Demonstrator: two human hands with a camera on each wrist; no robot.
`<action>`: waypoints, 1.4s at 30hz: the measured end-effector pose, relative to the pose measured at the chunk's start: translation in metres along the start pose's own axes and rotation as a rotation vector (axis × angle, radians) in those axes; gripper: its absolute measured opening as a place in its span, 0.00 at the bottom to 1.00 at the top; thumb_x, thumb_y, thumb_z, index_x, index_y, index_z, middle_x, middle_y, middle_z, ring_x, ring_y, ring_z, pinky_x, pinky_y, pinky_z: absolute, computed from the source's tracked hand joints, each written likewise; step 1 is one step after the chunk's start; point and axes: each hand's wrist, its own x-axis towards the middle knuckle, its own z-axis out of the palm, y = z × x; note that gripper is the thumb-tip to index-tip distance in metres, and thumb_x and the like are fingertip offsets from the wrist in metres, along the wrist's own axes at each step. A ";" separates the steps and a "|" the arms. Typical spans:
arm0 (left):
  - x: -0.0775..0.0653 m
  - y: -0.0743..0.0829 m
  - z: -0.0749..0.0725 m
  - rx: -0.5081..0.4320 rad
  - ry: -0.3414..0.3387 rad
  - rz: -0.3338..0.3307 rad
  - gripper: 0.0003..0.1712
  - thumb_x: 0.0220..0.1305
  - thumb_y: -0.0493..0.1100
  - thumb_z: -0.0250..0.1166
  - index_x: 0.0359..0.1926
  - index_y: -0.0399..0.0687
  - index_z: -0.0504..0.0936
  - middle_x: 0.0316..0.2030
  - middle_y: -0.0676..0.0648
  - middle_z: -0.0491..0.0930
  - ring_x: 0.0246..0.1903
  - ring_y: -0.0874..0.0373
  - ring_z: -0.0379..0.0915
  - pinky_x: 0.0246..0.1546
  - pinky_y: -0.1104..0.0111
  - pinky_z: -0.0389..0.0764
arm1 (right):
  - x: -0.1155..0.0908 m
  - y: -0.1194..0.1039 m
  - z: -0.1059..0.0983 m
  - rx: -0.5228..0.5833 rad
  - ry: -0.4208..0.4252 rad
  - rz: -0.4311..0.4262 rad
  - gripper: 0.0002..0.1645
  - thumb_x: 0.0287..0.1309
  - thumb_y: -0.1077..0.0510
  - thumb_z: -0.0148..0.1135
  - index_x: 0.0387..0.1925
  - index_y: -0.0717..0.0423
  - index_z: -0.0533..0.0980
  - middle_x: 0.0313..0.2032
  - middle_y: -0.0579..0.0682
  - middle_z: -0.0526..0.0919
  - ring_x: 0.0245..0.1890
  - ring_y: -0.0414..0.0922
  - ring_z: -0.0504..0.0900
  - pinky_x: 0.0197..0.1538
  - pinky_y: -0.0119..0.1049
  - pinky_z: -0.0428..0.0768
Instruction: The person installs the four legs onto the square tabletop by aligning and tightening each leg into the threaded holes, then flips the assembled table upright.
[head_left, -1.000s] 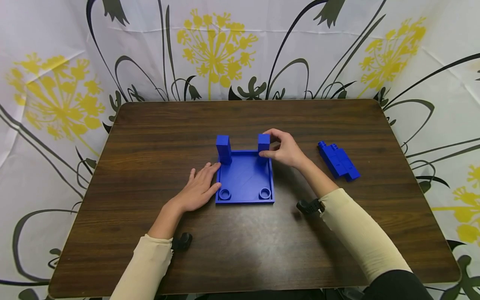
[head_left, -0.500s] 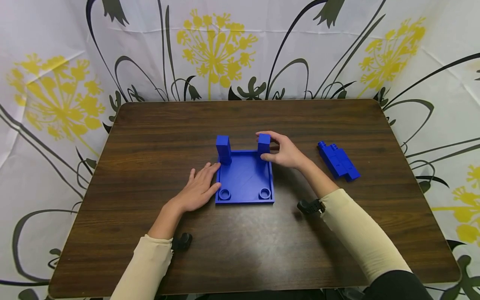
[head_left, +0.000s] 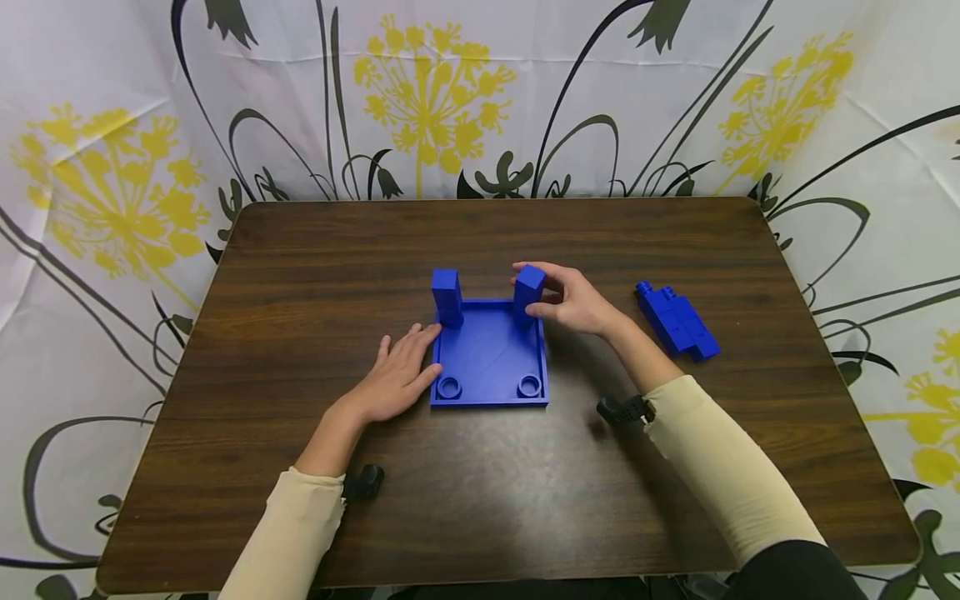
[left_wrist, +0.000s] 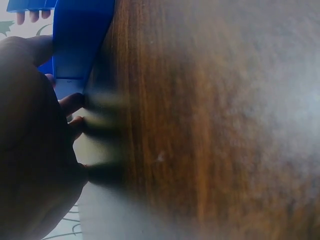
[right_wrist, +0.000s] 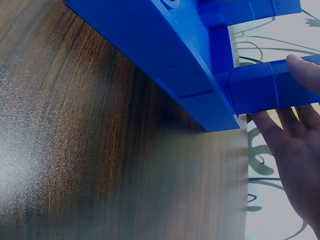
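Note:
A square blue plastic base (head_left: pixel 491 358) with a raised rim lies on the table, round sockets in its two near corners. At its far left corner stands a blue square post (head_left: pixel 447 298). My right hand (head_left: pixel 573 302) grips the matching post (head_left: pixel 527 293) at the far right corner, thumb on the near side and fingers behind. That post's top is turned at an angle to the base. In the right wrist view, the gripped post (right_wrist: pixel 255 90) meets the base's corner. My left hand (head_left: pixel 393 375) lies spread against the base's left side, fingertips and thumb at the rim.
Several blue blocks joined into posts (head_left: pixel 677 323) lie side by side on the right of the brown table (head_left: pixel 480 492). A flower-patterned cloth (head_left: pixel 480 92) hangs behind the table. Each wrist wears a dark camera strap.
The right post has turned, so its top now sits askew. My right hand's fingers have shifted round it, the fingers moving left behind and the thumb slightly right. My left hand stays put.

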 end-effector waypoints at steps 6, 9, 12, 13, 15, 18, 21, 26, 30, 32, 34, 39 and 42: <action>0.000 0.000 0.000 0.004 0.001 0.004 0.37 0.77 0.58 0.43 0.78 0.50 0.44 0.76 0.43 0.45 0.75 0.45 0.32 0.66 0.38 0.30 | 0.001 0.001 0.000 -0.029 0.034 0.028 0.35 0.56 0.67 0.69 0.65 0.57 0.70 0.60 0.57 0.76 0.61 0.51 0.74 0.60 0.51 0.72; 0.000 0.000 0.000 0.002 0.000 0.006 0.37 0.78 0.58 0.42 0.78 0.50 0.43 0.76 0.43 0.45 0.75 0.46 0.32 0.66 0.38 0.29 | 0.002 0.001 0.001 -0.056 0.065 0.041 0.34 0.53 0.67 0.72 0.62 0.60 0.71 0.57 0.58 0.77 0.58 0.53 0.75 0.57 0.52 0.75; 0.001 0.000 0.000 -0.002 0.000 0.007 0.37 0.78 0.57 0.43 0.78 0.50 0.43 0.76 0.43 0.44 0.75 0.46 0.32 0.66 0.39 0.29 | 0.002 0.001 0.003 -0.086 0.100 0.053 0.33 0.51 0.66 0.73 0.59 0.62 0.72 0.53 0.60 0.78 0.54 0.55 0.77 0.54 0.53 0.77; 0.000 0.000 0.000 -0.003 0.000 0.007 0.37 0.78 0.57 0.43 0.78 0.50 0.43 0.77 0.44 0.44 0.75 0.46 0.32 0.66 0.39 0.29 | 0.002 0.001 0.003 -0.092 0.111 0.057 0.33 0.50 0.66 0.74 0.58 0.63 0.72 0.52 0.60 0.79 0.53 0.55 0.77 0.54 0.53 0.77; 0.001 0.000 0.000 -0.003 0.000 0.005 0.37 0.78 0.57 0.43 0.78 0.50 0.43 0.77 0.44 0.44 0.75 0.46 0.32 0.66 0.39 0.29 | 0.002 0.001 0.004 -0.120 0.131 0.063 0.32 0.50 0.64 0.75 0.57 0.62 0.73 0.50 0.59 0.80 0.52 0.54 0.78 0.53 0.51 0.78; 0.001 0.000 0.001 -0.002 0.000 0.004 0.37 0.77 0.57 0.43 0.78 0.50 0.43 0.77 0.44 0.44 0.75 0.46 0.32 0.66 0.39 0.29 | 0.003 0.001 0.006 -0.154 0.158 0.067 0.30 0.49 0.61 0.76 0.54 0.61 0.74 0.47 0.57 0.81 0.49 0.51 0.79 0.52 0.47 0.79; 0.001 0.000 0.001 0.002 -0.003 0.002 0.37 0.77 0.58 0.43 0.78 0.51 0.43 0.77 0.44 0.44 0.75 0.47 0.31 0.66 0.39 0.29 | 0.003 0.001 0.007 -0.195 0.180 0.060 0.30 0.49 0.58 0.77 0.53 0.60 0.75 0.45 0.56 0.82 0.46 0.50 0.80 0.50 0.45 0.80; 0.001 0.000 0.001 0.003 -0.004 -0.001 0.37 0.77 0.58 0.42 0.78 0.50 0.43 0.77 0.43 0.44 0.75 0.46 0.31 0.66 0.39 0.29 | 0.004 0.000 0.011 -0.240 0.211 0.055 0.28 0.49 0.56 0.77 0.52 0.56 0.78 0.47 0.53 0.82 0.44 0.49 0.81 0.46 0.44 0.80; 0.001 0.000 0.000 0.001 -0.003 -0.001 0.37 0.78 0.57 0.43 0.78 0.49 0.44 0.76 0.43 0.44 0.75 0.46 0.31 0.66 0.39 0.30 | 0.005 -0.001 0.012 -0.253 0.213 0.062 0.29 0.49 0.56 0.77 0.53 0.58 0.78 0.51 0.54 0.81 0.46 0.49 0.81 0.47 0.45 0.80; 0.001 0.001 0.000 0.000 -0.003 -0.001 0.37 0.78 0.57 0.43 0.78 0.50 0.43 0.76 0.43 0.44 0.75 0.47 0.32 0.66 0.39 0.30 | 0.005 -0.002 0.013 -0.258 0.205 0.076 0.31 0.49 0.56 0.77 0.55 0.59 0.77 0.52 0.54 0.81 0.48 0.50 0.80 0.49 0.46 0.79; 0.001 0.001 0.000 0.000 -0.004 -0.001 0.37 0.78 0.57 0.42 0.78 0.50 0.43 0.77 0.44 0.44 0.75 0.47 0.31 0.66 0.39 0.29 | 0.004 -0.002 0.013 -0.255 0.191 0.088 0.32 0.50 0.56 0.77 0.56 0.59 0.76 0.54 0.55 0.79 0.49 0.51 0.79 0.50 0.48 0.78; 0.001 0.000 0.000 -0.001 -0.003 -0.002 0.37 0.78 0.57 0.43 0.78 0.51 0.43 0.77 0.44 0.44 0.76 0.48 0.31 0.66 0.39 0.29 | -0.001 -0.020 0.009 -0.127 0.126 0.058 0.34 0.54 0.68 0.69 0.63 0.62 0.70 0.59 0.63 0.75 0.57 0.58 0.76 0.59 0.54 0.73; 0.001 -0.001 0.001 -0.001 -0.002 -0.004 0.37 0.78 0.57 0.42 0.78 0.51 0.43 0.77 0.44 0.44 0.76 0.47 0.31 0.66 0.39 0.29 | -0.004 -0.032 0.008 -0.019 0.079 0.019 0.36 0.53 0.76 0.59 0.66 0.67 0.66 0.60 0.69 0.72 0.62 0.64 0.70 0.63 0.59 0.66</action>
